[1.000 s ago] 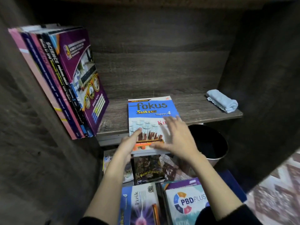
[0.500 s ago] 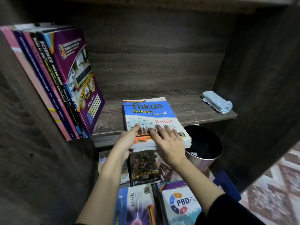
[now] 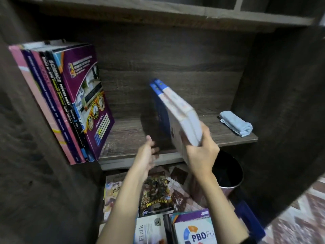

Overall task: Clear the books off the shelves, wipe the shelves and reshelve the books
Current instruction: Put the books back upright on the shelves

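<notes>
R hand [image 3: 202, 152]: fingers [image 3: 207, 133] curled and clamped on the lower end of two books [image 3: 177, 106], thumb on the page-edge side, other fingers mostly hidden behind the covers. Bks stand tilted, blue spines up and away from the fingers, white page edges facing the camera. Lower corner sits right at the fingers, approx. at the shelf [image 3: 133, 131] front edge; can't tell if it touches the board.

L hand [image 3: 146, 154]: just left of the R fingers, apart from the bks, holding nothing. Its fingers [image 3: 153, 144] are blurred but look loose and a bit spread, palm turned toward the bks, over the shelf's front lip.

Further left of the L fingers: row of books [image 3: 70, 103] on the same shelf, leaning vs. the left side wall, purple cover outermost. Bare board between that row and the fingers.

Right of the R fingers, well apart: folded light-blue cloth [image 3: 236, 125] at the shelf's right end, near the side wall.

Below the R wrist: dark round bin [image 3: 228, 175] under the shelf.

Below both forearms: loose books on the floor, incl. Newsflash comic [image 3: 156, 194], Fizik book [image 3: 149, 229], PBD Plus book [image 3: 195, 233]. Patterned rug [image 3: 299, 222] at far right.
</notes>
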A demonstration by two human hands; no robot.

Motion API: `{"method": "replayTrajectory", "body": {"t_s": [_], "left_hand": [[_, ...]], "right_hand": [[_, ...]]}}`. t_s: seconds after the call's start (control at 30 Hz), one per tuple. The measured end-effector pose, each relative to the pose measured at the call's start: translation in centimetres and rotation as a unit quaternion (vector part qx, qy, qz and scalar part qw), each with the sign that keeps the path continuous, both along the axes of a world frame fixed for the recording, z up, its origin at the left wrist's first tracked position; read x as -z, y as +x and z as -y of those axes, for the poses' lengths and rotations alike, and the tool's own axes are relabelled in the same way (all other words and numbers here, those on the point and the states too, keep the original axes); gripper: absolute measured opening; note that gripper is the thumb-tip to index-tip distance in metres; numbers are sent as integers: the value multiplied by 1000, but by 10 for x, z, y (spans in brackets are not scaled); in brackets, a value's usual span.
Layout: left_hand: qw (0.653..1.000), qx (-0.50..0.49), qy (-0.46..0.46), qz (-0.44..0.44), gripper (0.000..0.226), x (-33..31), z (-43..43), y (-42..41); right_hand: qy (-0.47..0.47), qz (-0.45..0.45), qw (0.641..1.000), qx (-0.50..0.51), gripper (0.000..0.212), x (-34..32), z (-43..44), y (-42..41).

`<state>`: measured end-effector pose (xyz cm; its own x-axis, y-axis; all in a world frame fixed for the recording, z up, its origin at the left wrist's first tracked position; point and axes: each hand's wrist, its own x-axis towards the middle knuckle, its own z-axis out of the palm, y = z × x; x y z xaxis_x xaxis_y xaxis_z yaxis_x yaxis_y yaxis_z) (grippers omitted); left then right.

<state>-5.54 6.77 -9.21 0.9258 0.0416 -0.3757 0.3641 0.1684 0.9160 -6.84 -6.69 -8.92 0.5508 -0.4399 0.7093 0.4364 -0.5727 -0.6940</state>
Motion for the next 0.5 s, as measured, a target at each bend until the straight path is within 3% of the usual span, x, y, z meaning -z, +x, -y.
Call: {"method": "replayTrajectory", "body": {"t_s": [0.07, 0.13, 0.3, 0.5], "left_hand": [[998, 26, -27, -40, 57, 9, 13, 0], [994, 43, -80, -61, 56, 10, 25, -3], [965, -3, -260, -36, 59, 0, 34, -3], [974, -43, -223, -21, 42, 10, 33, -3]], "right_hand": [[144, -41, 989, -19, 41, -8, -1, -2], [249, -23, 967, -51, 34, -14, -4, -3], [476, -8, 875, -83, 39, -17, -15, 3], [614, -36, 787, -48, 42, 12, -24, 17]]}}
